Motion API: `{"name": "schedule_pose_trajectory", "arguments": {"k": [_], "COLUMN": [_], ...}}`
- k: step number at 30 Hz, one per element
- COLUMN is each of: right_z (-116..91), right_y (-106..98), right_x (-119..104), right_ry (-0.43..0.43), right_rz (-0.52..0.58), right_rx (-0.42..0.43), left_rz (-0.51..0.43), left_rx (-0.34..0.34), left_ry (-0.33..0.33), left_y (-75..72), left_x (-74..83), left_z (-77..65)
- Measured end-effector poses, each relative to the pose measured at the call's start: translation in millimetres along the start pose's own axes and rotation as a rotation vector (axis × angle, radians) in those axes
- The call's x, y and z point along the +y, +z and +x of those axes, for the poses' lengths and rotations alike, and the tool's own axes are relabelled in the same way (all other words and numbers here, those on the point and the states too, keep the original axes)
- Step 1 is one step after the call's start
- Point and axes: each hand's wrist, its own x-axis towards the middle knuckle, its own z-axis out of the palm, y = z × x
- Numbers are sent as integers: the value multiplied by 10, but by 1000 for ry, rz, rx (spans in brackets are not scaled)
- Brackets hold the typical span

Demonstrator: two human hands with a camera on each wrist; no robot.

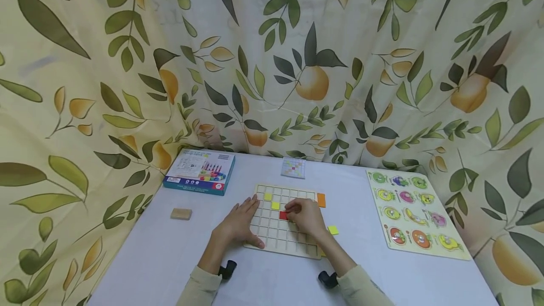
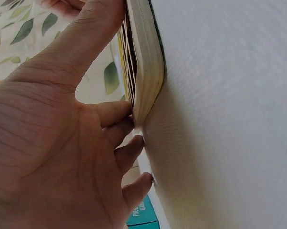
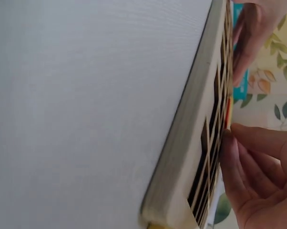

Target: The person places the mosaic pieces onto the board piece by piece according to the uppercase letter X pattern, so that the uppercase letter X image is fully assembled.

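A pale wooden grid board lies on the table between the hands. Spread along its left edge is the left hand, thumb at the near corner and fingers against the side; the left wrist view shows the palm and fingertips at the edge. Over the middle of the grid, the right hand pinches a red square tile between thumb and forefinger. Two yellow tiles, one and another, run diagonally toward the upper left. The right fingers partly cover the red tile.
Right of the board lie an orange tile and a yellow tile. A pattern card is behind it. A wooden block and a blue box are at left, a fruit picture board at right. Leaf-patterned curtain surrounds the table.
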Motion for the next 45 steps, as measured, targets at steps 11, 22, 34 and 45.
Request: {"name": "schedule_pose_trajectory", "arguments": {"k": [11,22,34,45], "right_z": [-215,-420,-630,-687], "right_y": [-351,-744,-962,-973], "right_x": [65,262,520,644], "right_ry": [30,92,185,144], "right_rz": [-16,-119,-222,-252], "right_rx": [75,135,36,38], "left_rz": [-6,-14,-15,-4], "left_rx": [2,4,10,12], "left_ry": [-6,6,5,17], "left_y": [-1,-12,-5,22], "left_x": [-1,14,20,8], "left_z": [-2,-21,-21,5]}}
